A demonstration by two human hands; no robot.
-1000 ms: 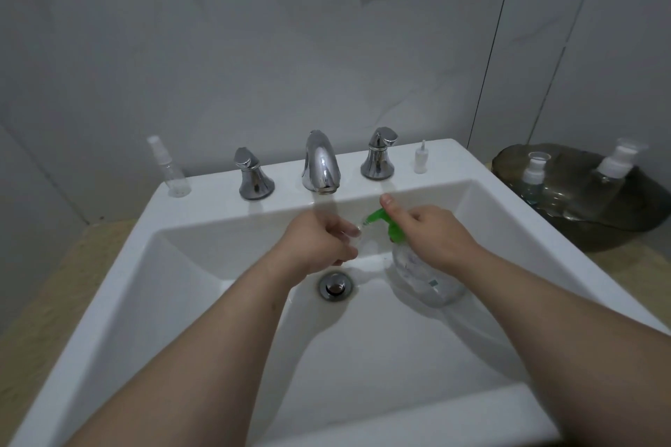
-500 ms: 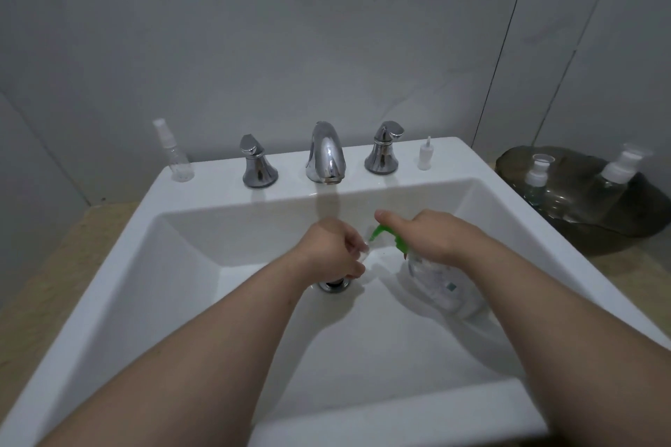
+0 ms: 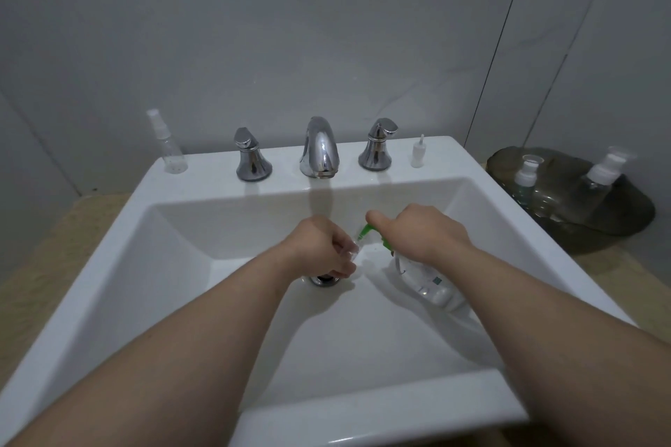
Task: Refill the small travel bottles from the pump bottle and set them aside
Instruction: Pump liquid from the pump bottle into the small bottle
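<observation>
From the head view, both hands work low in the basin of the white sink (image 3: pixel 109 265), just above the drain (image 3: pixel 324 280). The left hand (image 3: pixel 321 250) has its fingers curled round a small travel bottle (image 3: pixel 350 253), clear and barely showing past the fingertips. Just to its right, the right hand (image 3: pixel 425 236) is wrapped round the neck of the pump bottle (image 3: pixel 430 283), with one digit stretched along the green pump head (image 3: pixel 366 230). That bottle leans to the left, so its nozzle points down at the little bottle's mouth.

The risk, as I judge it, lies where nozzle meets opening: both are small, and a firm press with the spout slightly off would send liquid over the left fingers and down the drain. Wet fingers on a smooth, clear bottle could then let it slip or tip.

Much is hard to read. The travel bottle's mouth, its fill level and whether anything is flowing cannot be made out, and the right hand covers the pump collar. On the far rim stand a clear spray bottle (image 3: pixel 169 147) at the left and a small white cap piece (image 3: pixel 418 153) right of the taps. Two more pump-topped bottles (image 3: pixel 525 174) lie in a dark tray (image 3: pixel 617 229) far right, their contents unclear
</observation>
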